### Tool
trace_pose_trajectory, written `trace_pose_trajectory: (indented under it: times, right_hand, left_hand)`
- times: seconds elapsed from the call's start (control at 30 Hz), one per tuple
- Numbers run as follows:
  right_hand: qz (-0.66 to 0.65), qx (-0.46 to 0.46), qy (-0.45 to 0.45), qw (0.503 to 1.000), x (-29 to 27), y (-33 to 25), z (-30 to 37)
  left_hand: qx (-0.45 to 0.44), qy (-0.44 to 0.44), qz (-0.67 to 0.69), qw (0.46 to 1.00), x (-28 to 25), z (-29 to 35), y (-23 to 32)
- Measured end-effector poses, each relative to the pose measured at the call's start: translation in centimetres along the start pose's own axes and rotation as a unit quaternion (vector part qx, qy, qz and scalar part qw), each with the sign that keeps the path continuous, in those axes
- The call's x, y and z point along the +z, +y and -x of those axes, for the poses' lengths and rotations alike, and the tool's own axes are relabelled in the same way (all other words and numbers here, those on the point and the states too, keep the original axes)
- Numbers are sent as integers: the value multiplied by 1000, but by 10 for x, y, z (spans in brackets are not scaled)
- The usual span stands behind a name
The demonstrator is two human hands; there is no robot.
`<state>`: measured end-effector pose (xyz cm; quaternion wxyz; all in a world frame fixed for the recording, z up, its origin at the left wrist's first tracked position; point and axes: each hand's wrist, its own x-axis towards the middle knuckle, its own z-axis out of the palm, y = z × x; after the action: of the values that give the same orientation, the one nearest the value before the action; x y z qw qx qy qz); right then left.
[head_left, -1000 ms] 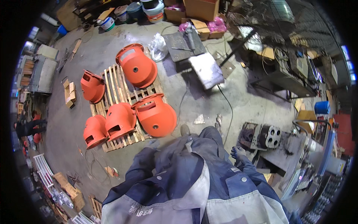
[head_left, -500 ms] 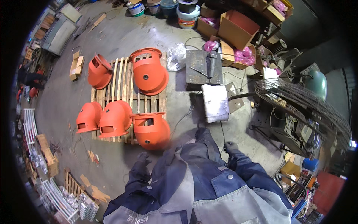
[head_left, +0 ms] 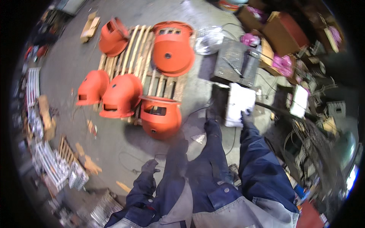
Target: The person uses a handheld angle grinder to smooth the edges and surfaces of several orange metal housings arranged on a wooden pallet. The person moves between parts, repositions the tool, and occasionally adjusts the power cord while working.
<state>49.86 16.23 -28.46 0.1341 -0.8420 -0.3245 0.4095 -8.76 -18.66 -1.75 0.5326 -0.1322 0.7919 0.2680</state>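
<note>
My right hand (head_left: 247, 117), in a dark glove, reaches over the near right part of a white padded seat (head_left: 238, 99). Its thumb and fingers look apart; whether they touch the pad I cannot tell. Low at my left side hangs my gloved left hand (head_left: 150, 166), fingers loosely apart and holding nothing. Beyond the seat stands a dark metal box-like bench (head_left: 230, 62), with a thin rod (head_left: 232, 67) and a dark cylindrical tool on top.
Several orange curved metal housings (head_left: 173, 53) sit on and around a wooden pallet (head_left: 133, 57) at left. A clear plastic bag (head_left: 209, 40) lies beside it. Cables cross the floor. Cardboard boxes (head_left: 287, 32) and a wire bundle (head_left: 319, 152) crowd the right.
My right arm has stretched forward from my side to the white seat. I have moved closer, with a leg stepping forward. My left hand stays low at my side.
</note>
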Motion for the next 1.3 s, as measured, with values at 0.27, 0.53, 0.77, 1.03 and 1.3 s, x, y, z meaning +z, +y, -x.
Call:
trace_pose_trajectory:
  times: [0.27,0.53,0.77,1.03,1.3]
  right_hand:
    - [37,-230,115,966,41,-116,-258]
    - [1,-261,149,954,102,-156,-405]
    - [215,-143,74,963,58,-213,-418]
    - [-159,-243,-137,947,40,-196,-153]
    - [-236,-118,-415,871,24,-108,317]
  left_hand:
    - [-151,53,-42,986,25,8,-116]
    - [-151,51,-18,987,69,17,-154]
    - [-175,54,-73,980,81,-5,-106]
    - [55,-170,-37,983,120,-11,21]
    - [192,-149,49,969,0,72,47]
